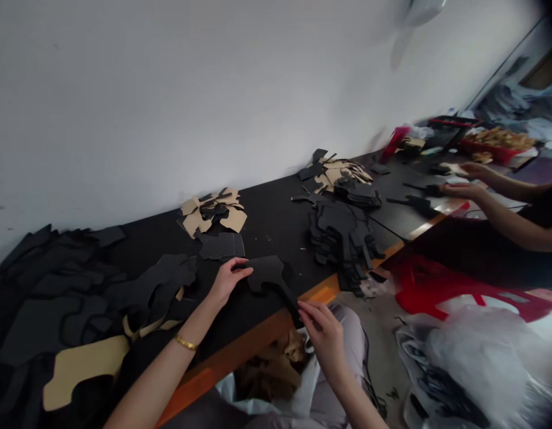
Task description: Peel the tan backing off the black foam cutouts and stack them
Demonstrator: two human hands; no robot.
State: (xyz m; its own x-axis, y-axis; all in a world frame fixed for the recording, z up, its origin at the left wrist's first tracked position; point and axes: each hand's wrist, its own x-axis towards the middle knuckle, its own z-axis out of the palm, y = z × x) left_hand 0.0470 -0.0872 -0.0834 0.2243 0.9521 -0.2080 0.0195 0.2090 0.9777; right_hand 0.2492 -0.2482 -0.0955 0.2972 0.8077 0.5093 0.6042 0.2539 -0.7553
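Between my two hands is a flat black cut-out piece (269,269) with a curved notch and a long narrow strip, held just over the table's front edge. My left hand (226,283) pinches its left end. The strip's lower right end is gripped by the fingers of my right hand (323,333). Behind the piece lies another black piece (221,245), beside a small heap of tan cut-outs (213,211). To the right are stacked black cut-outs (340,229). Loose black pieces (56,280) spread over the table at left, with a tan-faced one (86,366) in front.
A co-worker's hands (465,182) hold something at the far right. Another tan and black heap (338,173) lies against the wall. A red crate (494,152) holds tan scraps. Below the wooden table edge (240,345) are a bag of brown scraps (271,372) and plastic bags (476,357).
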